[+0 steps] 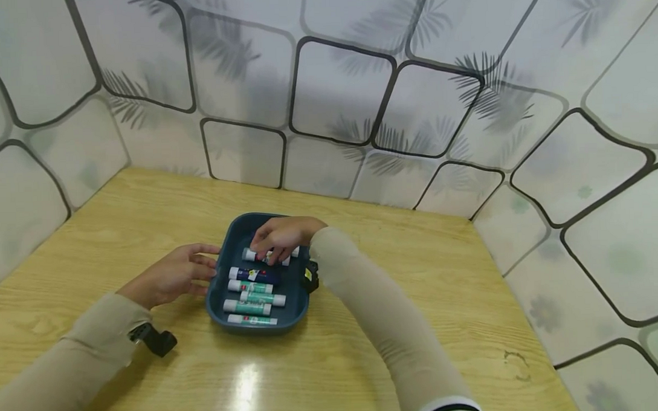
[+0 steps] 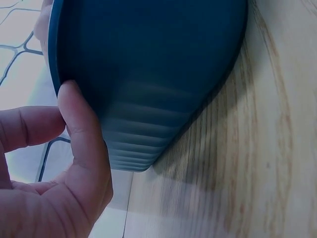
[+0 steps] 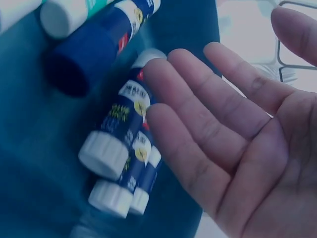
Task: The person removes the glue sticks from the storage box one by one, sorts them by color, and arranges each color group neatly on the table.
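A dark blue tray (image 1: 297, 309) holds several glue sticks lying on their sides. My left hand (image 1: 173, 274) is at the tray's left side, its fingers loosely bent; a fingertip (image 2: 74, 96) touches the rim in the left wrist view. Inside the far part of the tray, my right hand (image 1: 286, 234) hovers over navy glue sticks with white caps. Its fingers look extended in the right wrist view, beside a navy glue stick (image 3: 116, 116), and I cannot tell whether they touch. Nearer lie a thicker navy glue stick (image 1: 261, 276) and several green-and-white glue sticks (image 1: 247, 307).
The tray stands on a wooden table (image 1: 420, 323). Patterned panels (image 1: 242, 69) rise behind the table and along both sides. Each wrist carries a small black camera, the left one (image 1: 156, 341) above the table and the right one (image 1: 311, 275) by the tray's right rim.
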Demonstrator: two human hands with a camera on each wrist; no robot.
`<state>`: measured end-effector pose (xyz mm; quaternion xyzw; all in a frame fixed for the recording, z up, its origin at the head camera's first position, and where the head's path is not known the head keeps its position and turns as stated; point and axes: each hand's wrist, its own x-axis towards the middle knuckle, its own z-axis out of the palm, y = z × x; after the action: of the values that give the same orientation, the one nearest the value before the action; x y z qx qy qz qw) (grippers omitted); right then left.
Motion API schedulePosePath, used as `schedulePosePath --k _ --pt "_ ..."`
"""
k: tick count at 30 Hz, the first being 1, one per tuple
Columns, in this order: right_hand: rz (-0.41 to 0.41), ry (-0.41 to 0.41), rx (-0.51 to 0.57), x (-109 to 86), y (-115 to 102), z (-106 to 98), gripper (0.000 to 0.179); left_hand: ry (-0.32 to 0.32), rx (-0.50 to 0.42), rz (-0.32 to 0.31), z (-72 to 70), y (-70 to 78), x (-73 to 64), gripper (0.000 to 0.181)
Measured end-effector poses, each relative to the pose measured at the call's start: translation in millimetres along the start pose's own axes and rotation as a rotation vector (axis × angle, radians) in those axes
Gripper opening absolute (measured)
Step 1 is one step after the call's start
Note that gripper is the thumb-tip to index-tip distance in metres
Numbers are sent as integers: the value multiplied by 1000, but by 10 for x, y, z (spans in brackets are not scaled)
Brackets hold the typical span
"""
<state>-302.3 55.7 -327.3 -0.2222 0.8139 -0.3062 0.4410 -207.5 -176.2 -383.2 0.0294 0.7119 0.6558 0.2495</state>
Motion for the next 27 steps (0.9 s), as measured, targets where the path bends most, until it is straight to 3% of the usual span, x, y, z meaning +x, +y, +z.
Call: schedulePosePath --k 12,20,27 --pt "60 -78 -149 180 -60 91 29 -22 -14 7 -23 -29 8 58" --pt "68 -135 -306 270 -75 107 19 -18 -10 23 -29 -26 8 57" --pt "101 -126 -328 357 -68 167 28 -10 -9 22 -22 -16 -3 57"
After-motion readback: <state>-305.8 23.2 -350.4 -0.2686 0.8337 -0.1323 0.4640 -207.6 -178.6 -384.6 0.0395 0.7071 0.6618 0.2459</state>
